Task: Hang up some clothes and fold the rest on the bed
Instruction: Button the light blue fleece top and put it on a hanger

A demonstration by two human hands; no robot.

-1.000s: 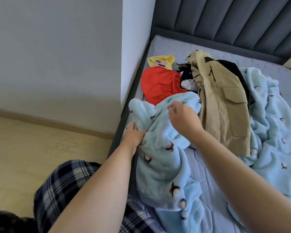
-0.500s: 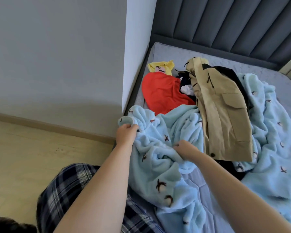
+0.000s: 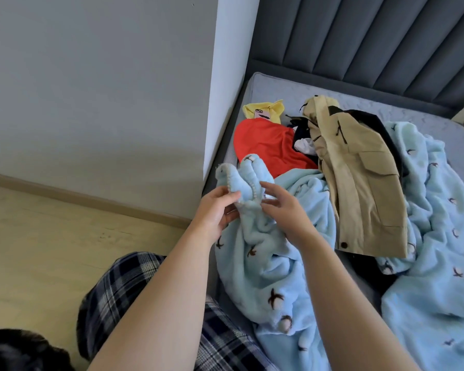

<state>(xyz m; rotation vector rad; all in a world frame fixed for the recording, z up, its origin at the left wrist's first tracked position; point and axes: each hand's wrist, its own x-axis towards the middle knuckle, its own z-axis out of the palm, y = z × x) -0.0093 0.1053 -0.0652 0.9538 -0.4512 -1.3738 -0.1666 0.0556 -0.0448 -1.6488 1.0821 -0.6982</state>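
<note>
**While both hands work one corner, the pile rides on the same cloth**

Because the blue fleece sprawls over the near half of the bed, spilling toward the person's lap at six o'clock, only its trimmed corner is under control. The left hand pinches that bunched edge between thumb and fingers. The right hand, just beside it at three o'clock, appears to nip the same hem, with its outer fingers loose.

The main risk is drag. A tan jacket lies across the fleece at two o'clock from the hands, with dark clothing tucked under its far end. Lifting or shaking the corner hard would likely tip the jacket and tumble that heap.

A second risk is the bed's edge. The corner is held right at the mattress side, with the wooden floor at nine o'clock, so a slipped pinch could drop heavy fleece off the bed.

The red garment at twelve o'clock touches the fleece and could be swept along. The yellow piece beyond it looks safer.
</note>
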